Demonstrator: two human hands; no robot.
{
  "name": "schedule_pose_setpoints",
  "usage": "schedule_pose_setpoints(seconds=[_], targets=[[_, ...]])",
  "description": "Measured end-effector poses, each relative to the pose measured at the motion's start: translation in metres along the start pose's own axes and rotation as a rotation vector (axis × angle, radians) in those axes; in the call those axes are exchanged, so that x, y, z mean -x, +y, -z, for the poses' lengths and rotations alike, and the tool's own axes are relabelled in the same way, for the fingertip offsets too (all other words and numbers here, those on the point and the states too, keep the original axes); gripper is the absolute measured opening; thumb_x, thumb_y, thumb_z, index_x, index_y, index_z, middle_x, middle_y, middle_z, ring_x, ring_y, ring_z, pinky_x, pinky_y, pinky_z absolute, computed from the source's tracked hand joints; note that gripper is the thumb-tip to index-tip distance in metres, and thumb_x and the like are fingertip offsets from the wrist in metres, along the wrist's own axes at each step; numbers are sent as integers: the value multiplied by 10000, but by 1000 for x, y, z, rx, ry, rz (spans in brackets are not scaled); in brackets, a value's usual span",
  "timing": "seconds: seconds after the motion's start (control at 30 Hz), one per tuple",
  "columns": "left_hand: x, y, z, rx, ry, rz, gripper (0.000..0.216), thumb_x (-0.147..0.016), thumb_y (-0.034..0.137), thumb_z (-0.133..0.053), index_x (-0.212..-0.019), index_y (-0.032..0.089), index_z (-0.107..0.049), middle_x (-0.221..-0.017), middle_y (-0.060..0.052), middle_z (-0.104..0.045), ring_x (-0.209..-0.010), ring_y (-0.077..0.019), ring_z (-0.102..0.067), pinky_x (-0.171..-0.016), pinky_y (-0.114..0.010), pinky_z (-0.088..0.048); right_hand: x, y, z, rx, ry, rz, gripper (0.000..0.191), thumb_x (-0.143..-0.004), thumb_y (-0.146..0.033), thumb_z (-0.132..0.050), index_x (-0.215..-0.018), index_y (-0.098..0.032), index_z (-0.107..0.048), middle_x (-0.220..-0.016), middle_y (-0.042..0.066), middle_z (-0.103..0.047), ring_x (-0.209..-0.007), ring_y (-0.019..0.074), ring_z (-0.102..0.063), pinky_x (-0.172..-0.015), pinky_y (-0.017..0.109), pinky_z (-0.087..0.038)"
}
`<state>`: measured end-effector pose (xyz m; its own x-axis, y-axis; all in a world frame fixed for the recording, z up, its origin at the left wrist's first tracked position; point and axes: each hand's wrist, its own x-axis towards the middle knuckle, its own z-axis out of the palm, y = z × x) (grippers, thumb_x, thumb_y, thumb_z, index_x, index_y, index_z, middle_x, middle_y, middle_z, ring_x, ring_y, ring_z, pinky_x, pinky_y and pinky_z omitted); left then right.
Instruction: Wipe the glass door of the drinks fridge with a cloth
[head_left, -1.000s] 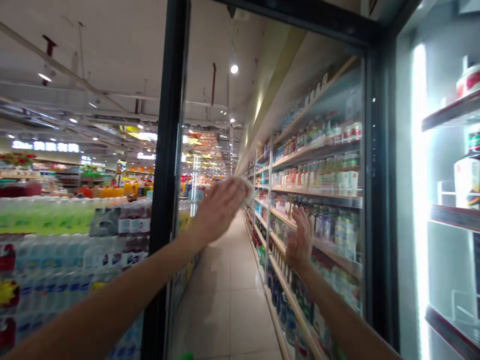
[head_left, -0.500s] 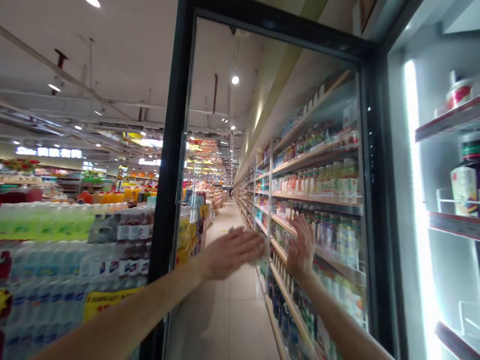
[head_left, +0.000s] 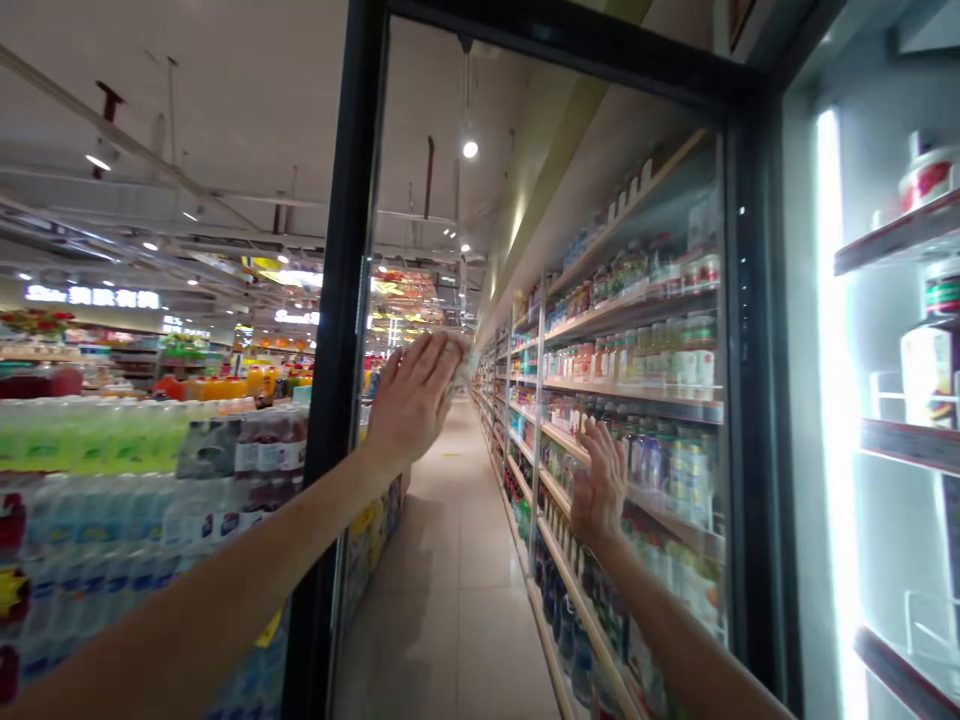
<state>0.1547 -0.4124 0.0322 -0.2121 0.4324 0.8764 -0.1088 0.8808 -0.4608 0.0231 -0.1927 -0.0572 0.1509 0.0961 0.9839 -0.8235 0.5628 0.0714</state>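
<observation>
An open glass fridge door point(head_left: 525, 620) in a black frame point(head_left: 337, 300) stands straight ahead of me. My left hand point(head_left: 411, 400) lies flat on the glass at mid height and presses a small pale cloth point(head_left: 463, 358) under its fingertips. My right hand point(head_left: 600, 490) rests open on the glass lower and to the right, fingers spread upward, holding nothing. Through the glass I see a shop aisle and shelves of bottles point(head_left: 637, 340).
To the right is the lit fridge interior point(head_left: 840, 400) with shelves carrying bottles and cartons point(head_left: 930, 360). On the left are stacked packs of bottled drinks point(head_left: 150, 470). A tiled aisle floor point(head_left: 457, 600) runs ahead between the shelves.
My left hand with the cloth swept down and right across the glass, then back up and left. My right hand stayed flat on the glass in nearly the same spot.
</observation>
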Motion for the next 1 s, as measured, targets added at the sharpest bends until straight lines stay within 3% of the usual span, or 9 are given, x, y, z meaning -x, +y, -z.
schedule_pose_setpoints(seconds=[0.17,0.33,0.5,0.57,0.67,0.73,0.83,0.9,1.0], targets=[[14,9,-3,152,-173,-619,503,-899,239,-375,-1393,263,-281,-1429,-15,-384,-1354,-136,-254,-1117,-333,-190,0,0,-2,10,3,-4,400,-883,-250,-327,-1266,-216,-434,-1329,97,-500,-1324,239,-352,-1067,523,-247],[-6,-2,-4,-31,11,10,498,-910,231,-345,-1399,172,-269,-1446,-95,-343,-1380,-217,-190,-1116,-440,-167,0,1,-3,-3,2,-15,398,-890,-262,-312,-1264,-207,-435,-1337,108,-491,-1331,245,-340,-1071,535,-232],[-13,9,-14,65,-87,-622,437,-928,259,-315,-1364,243,-342,-1431,2,-379,-1368,-154,-222,-1136,-358,-135,2,2,-3,-19,9,7,404,-888,-256,-314,-1274,-195,-415,-1332,120,-492,-1333,253,-333,-1066,543,-235],[-29,6,-14,46,-75,-489,443,-933,256,-296,-1375,236,-321,-1435,-11,-374,-1360,-152,-244,-1134,-372,-139,3,3,-3,-20,-3,3,409,-889,-261,-308,-1280,-197,-407,-1335,114,-488,-1337,255,-325,-1066,551,-231],[-50,4,-12,-19,35,-29,478,-926,274,-316,-1392,170,-288,-1440,-93,-354,-1367,-212,-230,-1112,-440,-178,2,3,-4,-35,-3,-14,410,-894,-273,-299,-1285,-209,-405,-1341,102,-482,-1334,252,-329,-1066,559,-231],[-48,13,-13,-8,55,-77,487,-923,300,-323,-1388,158,-294,-1438,-102,-356,-1368,-218,-228,-1105,-434,-196,3,3,-4,-41,8,-12,413,-895,-268,-304,-1292,-212,-403,-1341,101,-482,-1328,252,-338,-1065,558,-237],[-31,28,-17,72,1,-568,453,-934,289,-286,-1383,231,-310,-1423,-10,-394,-1356,-136,-251,-1118,-336,-179,5,6,-3,-37,3,10,430,-892,-255,-319,-1315,-210,-384,-1345,107,-477,-1326,261,-341,-1059,560,-247],[-31,27,-18,67,-21,-457,457,-934,272,-280,-1391,253,-295,-1431,12,-381,-1359,-132,-241,-1122,-340,-171,7,7,-2,-50,-2,16,444,-891,-243,-317,-1332,-208,-367,-1347,110,-474,-1327,268,-338,-1058,570,-245],[-52,16,-15,21,10,-61,510,-919,254,-305,-1421,220,-224,-1466,-42,-314,-1373,-170,-212,-1117,-386,-186,-3,-5,-3,-88,48,-1,455,-889,-216,-329,-1343,-228,-360,-1360,99,-458,-1325,260,-340,-1061,572,-247]])
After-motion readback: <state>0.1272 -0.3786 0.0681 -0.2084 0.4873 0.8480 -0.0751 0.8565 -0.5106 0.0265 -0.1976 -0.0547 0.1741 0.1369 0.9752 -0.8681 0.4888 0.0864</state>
